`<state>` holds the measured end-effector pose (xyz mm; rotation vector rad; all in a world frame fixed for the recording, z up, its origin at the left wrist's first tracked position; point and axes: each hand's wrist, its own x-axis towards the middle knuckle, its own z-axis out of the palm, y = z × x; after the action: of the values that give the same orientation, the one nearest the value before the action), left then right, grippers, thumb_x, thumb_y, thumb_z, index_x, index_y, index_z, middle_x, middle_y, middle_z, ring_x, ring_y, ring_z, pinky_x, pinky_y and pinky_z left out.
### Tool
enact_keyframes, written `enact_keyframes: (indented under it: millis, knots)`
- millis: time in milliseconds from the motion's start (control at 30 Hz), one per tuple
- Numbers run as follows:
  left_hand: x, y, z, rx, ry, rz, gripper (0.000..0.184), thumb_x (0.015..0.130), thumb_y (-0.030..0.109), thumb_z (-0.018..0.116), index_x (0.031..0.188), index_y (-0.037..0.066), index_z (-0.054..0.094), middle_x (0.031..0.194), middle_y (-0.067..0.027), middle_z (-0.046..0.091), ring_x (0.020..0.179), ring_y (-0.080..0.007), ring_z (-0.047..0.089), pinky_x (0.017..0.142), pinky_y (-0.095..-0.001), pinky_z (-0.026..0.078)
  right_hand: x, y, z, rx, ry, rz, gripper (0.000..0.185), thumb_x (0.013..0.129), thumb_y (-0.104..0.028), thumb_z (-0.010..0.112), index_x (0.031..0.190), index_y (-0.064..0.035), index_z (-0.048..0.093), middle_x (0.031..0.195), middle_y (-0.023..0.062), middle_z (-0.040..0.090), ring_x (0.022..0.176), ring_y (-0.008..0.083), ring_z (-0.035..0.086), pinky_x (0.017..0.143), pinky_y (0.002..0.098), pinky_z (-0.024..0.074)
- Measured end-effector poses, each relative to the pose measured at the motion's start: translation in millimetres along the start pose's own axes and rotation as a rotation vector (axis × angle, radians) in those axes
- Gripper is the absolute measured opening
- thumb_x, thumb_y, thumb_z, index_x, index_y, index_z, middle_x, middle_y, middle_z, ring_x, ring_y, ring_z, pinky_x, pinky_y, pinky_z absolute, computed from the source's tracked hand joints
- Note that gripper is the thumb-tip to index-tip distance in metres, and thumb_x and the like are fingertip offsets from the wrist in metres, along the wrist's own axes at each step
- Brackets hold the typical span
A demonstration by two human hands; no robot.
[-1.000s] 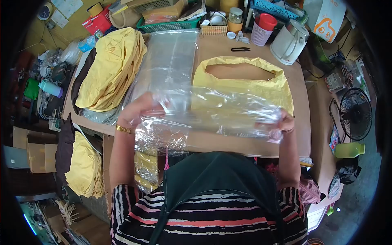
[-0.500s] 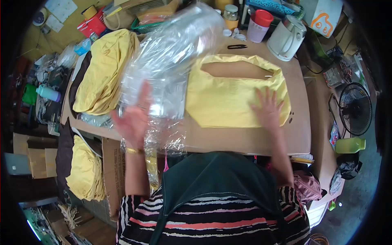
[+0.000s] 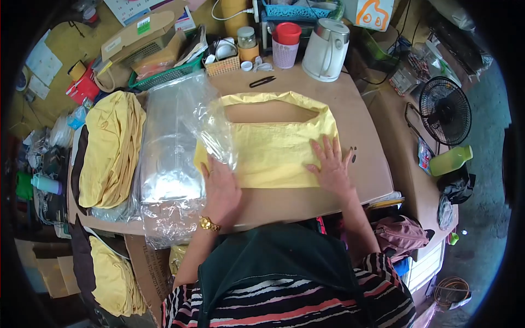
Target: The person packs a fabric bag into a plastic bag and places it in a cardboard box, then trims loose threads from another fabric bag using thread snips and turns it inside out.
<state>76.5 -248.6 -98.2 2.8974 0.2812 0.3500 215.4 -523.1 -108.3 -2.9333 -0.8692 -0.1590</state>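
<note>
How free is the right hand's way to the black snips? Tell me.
Likely yes: the right hand lies on the flat yellow bag, and the black snips sit on the table past its handle, with nothing tall standing between them.

White kettle (image 3: 326, 50) beside a red-topped cup (image 3: 286, 46); right, a black fan (image 3: 445, 111), apparently still.

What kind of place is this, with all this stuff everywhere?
It looks like a small workshop, probably for making or packing bags. There's a yellow cloth bag, clear plastic sheets and a tall pile of yellow cloth.
</note>
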Motion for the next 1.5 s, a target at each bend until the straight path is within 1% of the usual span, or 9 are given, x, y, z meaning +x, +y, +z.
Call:
enact_keyframes:
  millis: [233,533,667,767,867,1000,1200,1300,1500]
  knots:
    - [26.4,39.2,43.6,-0.102,0.075,0.064,0.072,0.087,0.045,0.055,0.124,-0.016,0.041,0.136,-0.0348,0.037,0.134,-0.051,0.025,0.103,-0.0731,0.006,-45.1,-21.8,-58.8,0.275,-0.383,-0.12,0.067,0.086,-0.035,0.06,0.144,-0.0155,0.032,0.154,0.0176,0.02,0.142,0.0405,0.017,0.107,0.0691,0.0158]
    - [35.9,26.2,33.4,-0.041,0.021,-0.079,0.077,0.086,0.05,0.055,0.122,-0.015,0.04,0.133,-0.0344,0.041,0.133,-0.054,0.023,0.1,-0.0747,0.005,-20.5,29.4,-20.9,0.118,0.063,-0.561,0.047,0.068,-0.003,0.061,0.114,-0.0121,0.059,0.146,0.0128,0.036,0.141,0.0297,0.027,0.112,0.06,0.0195]
    - [31.1,21.3,47.2,-0.007,0.168,-0.039,0.077,0.082,0.054,0.058,0.123,-0.011,0.047,0.126,-0.0276,0.048,0.135,-0.051,0.023,0.102,-0.0742,0.004,13.1,12.2,-39.5,0.295,0.303,-0.683,0.036,0.063,-0.006,0.061,0.099,-0.0086,0.062,0.109,0.0104,0.061,0.107,0.0281,0.056,0.095,0.0459,0.0406]
    - [19.2,36.2,37.3,-0.15,-0.319,0.173,0.086,0.079,0.054,0.064,0.142,0.002,0.036,0.138,-0.0233,0.041,0.14,-0.0426,0.02,0.11,-0.0635,0.008,47.2,-48.4,-127.5,0.189,0.356,-0.732,0.019,0.066,-0.008,0.06,0.085,-0.0071,0.06,0.078,0.007,0.064,0.074,0.025,0.063,0.067,0.0365,0.0473]
    - [-16.4,33.6,38.7,-1.215,-0.227,0.057,0.087,0.084,0.043,0.067,0.149,0.005,0.022,0.146,-0.0195,0.035,0.142,-0.0332,0.019,0.115,-0.0488,0.011,91.5,-93.8,-155.2,0.122,-0.005,-0.758,0.018,0.072,-0.005,0.062,0.089,-0.005,0.066,0.082,0.0104,0.064,0.083,0.0307,0.061,0.073,0.042,0.0468]
    - [-30.0,-48.6,-49.8,-1.141,-0.143,-0.47,0.093,0.092,0.023,0.062,0.148,0.002,-0.009,0.099,-0.018,0.067,0.072,-0.0236,0.07,0.057,-0.0305,0.056,162.2,-118.4,-132.1,0.139,-0.599,-0.681,0.023,0.074,-0.013,0.069,0.095,-0.0032,0.068,0.101,0.0162,0.065,0.101,0.0337,0.059,0.086,0.0433,0.0458]
    - [-71.3,-149.6,-129.2,-1.469,0.346,-0.805,0.053,0.101,0.041,0.036,0.118,-0.008,0.047,0.073,-0.0095,0.062,0.068,-0.0271,0.067,0.062,-0.034,0.054,212.1,-107.5,-24.6,0.368,-0.675,-0.716,0.028,0.066,-0.017,0.074,0.09,-0.0037,0.071,0.132,0.0144,0.051,0.118,0.032,0.051,0.096,0.0449,0.0432]
    - [-61.4,-151.0,-146.6,-0.706,0.039,-0.809,0.05,0.092,0.038,0.054,0.067,-0.004,0.061,0.065,-0.0112,0.057,0.069,-0.0247,0.065,0.064,-0.0384,0.05,204.5,-117.1,-24.1,0.181,-0.524,-0.811,0.023,0.064,-0.02,0.078,0.085,-0.0087,0.074,0.143,0.0133,0.041,0.138,0.0343,0.027,0.109,0.0625,0.0224]
    - [-39.0,-153.9,-149.6,0.126,-0.032,-0.426,0.03,0.067,0.011,0.072,0.095,0.002,0.065,0.098,-0.016,0.063,0.086,-0.0359,0.061,0.073,-0.0416,0.049,226.4,-146.8,-45.5,-0.082,-0.482,-0.887,0.021,0.065,-0.024,0.078,0.083,-0.0138,0.073,0.144,0.0131,0.041,0.145,0.0337,0.008,0.11,0.0689,0.0021]
